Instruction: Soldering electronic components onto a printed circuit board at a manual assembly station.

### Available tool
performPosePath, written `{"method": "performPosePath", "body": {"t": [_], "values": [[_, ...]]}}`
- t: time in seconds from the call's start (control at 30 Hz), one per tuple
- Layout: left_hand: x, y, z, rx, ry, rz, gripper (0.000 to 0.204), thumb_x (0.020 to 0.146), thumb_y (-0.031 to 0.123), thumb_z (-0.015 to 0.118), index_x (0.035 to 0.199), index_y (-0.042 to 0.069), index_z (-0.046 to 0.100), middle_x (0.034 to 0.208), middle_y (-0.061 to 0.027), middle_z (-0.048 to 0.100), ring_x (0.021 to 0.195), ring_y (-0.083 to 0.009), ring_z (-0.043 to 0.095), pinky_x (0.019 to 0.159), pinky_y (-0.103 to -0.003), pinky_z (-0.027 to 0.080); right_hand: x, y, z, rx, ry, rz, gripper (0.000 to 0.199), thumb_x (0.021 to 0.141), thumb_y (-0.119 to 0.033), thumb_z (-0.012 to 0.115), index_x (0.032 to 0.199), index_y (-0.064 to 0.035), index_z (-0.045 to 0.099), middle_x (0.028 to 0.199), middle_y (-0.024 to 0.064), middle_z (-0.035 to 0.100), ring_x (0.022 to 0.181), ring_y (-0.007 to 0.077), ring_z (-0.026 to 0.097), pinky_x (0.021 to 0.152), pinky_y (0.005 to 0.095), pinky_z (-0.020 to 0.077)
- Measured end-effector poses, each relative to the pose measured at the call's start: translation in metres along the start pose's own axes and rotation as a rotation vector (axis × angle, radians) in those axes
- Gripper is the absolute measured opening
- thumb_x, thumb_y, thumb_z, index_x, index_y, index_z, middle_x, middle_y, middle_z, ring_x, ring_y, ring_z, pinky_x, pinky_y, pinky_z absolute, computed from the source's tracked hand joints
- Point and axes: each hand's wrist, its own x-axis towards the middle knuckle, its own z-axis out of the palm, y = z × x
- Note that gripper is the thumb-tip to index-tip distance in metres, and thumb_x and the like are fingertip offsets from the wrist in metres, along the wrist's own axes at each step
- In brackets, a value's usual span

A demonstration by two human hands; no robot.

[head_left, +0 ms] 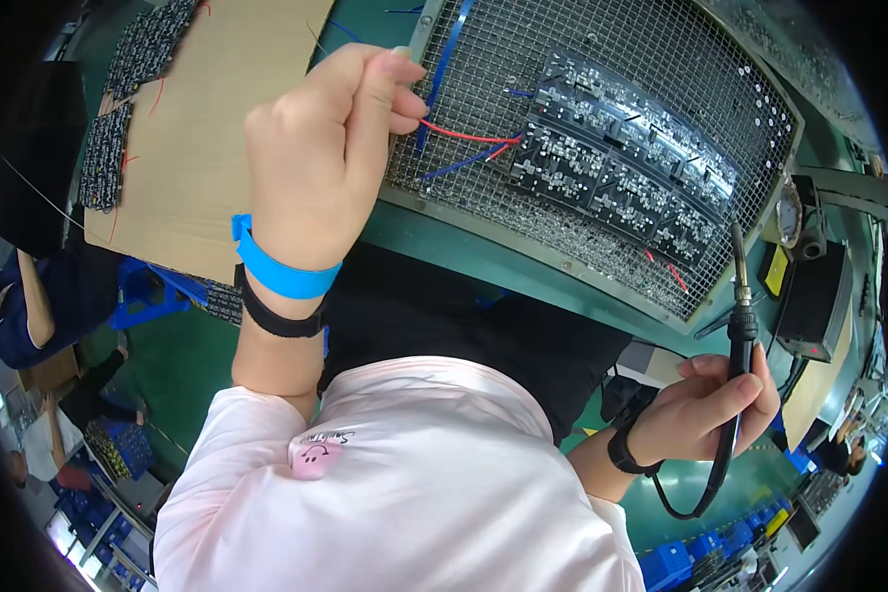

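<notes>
The left hand (316, 143) pinches a thin red plastic-coated wire (466, 135), the right hand (705, 407) grips a black-handled soldering iron (742, 331), and the black rectangular circuit-board panel (622, 163) lies on grey metal mesh (523, 39), where the wire is best held slack and steady.

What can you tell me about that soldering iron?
The soldering iron has a black handle, a metal sleeve and a thin tip. The right hand grips the handle, tip pointing away from the person, near the mesh tray; contact there is unclear. A black cord loops from its lower end.
</notes>
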Motion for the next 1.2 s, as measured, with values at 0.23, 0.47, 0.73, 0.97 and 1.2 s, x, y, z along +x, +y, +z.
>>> {"method": "performPosePath", "body": {"t": [0.23, 0.47, 0.73, 0.97, 1.2], "values": [[-0.001, -0.003, 0.003, 0.001, 0.013, -0.028, 0.016, 0.091, 0.015, 0.067, 0.086, 0.000, 0.068, 0.069, -0.0087, 0.070, 0.067, -0.0151, 0.072, 0.057, -0.024, 0.054, 0.001, 0.004, -0.002, -0.011, -0.002, -0.006, 0.037, 0.102, -0.032, 0.050, 0.107, 0.0041, 0.054, 0.059, 0.0094, 0.054, 0.047, 0.0111, 0.050, 0.044, 0.0188, 0.0367], [-0.001, -0.003, 0.000, 0.092, -0.022, -0.004, 0.016, 0.088, 0.014, 0.071, 0.081, 0.000, 0.067, 0.067, -0.0088, 0.069, 0.065, -0.0155, 0.071, 0.056, -0.024, 0.054, 0.002, 0.001, 0.002, 0.035, 0.003, -0.005, 0.032, 0.102, -0.025, 0.049, 0.105, 0.0054, 0.056, 0.060, 0.0102, 0.056, 0.047, 0.0107, 0.050, 0.045, 0.0187, 0.0379], [0.000, 0.002, 0.002, 0.091, 0.017, 0.032, 0.009, 0.090, 0.009, 0.066, 0.087, 0.001, 0.065, 0.067, -0.0083, 0.068, 0.062, -0.0179, 0.070, 0.055, -0.027, 0.053, 0.002, 0.004, -0.001, 0.027, -0.011, -0.024, 0.031, 0.101, -0.025, 0.051, 0.104, 0.0055, 0.055, 0.068, 0.0136, 0.059, 0.048, 0.0113, 0.053, 0.042, 0.0176, 0.0376], [-0.001, 0.003, 0.003, 0.076, 0.042, 0.031, 0.004, 0.091, 0.006, 0.063, 0.092, 0.002, 0.062, 0.069, -0.0097, 0.068, 0.061, -0.0228, 0.069, 0.054, -0.029, 0.053, 0.002, 0.001, 0.002, 0.051, -0.022, -0.027, 0.032, 0.101, -0.026, 0.052, 0.105, 0.0053, 0.054, 0.073, 0.0160, 0.061, 0.048, 0.0120, 0.055, 0.041, 0.0180, 0.0388], [-0.001, 0.006, -0.001, 0.164, -0.040, 0.056, 0.005, 0.091, 0.004, 0.064, 0.092, 0.000, 0.062, 0.071, -0.0100, 0.069, 0.065, -0.0197, 0.070, 0.058, -0.027, 0.054, 0.000, -0.002, 0.002, 0.055, -0.029, -0.015, 0.028, 0.102, -0.022, 0.050, 0.103, 0.0053, 0.056, 0.074, 0.0133, 0.060, 0.049, 0.0097, 0.052, 0.041, 0.0175, 0.0343]]}}
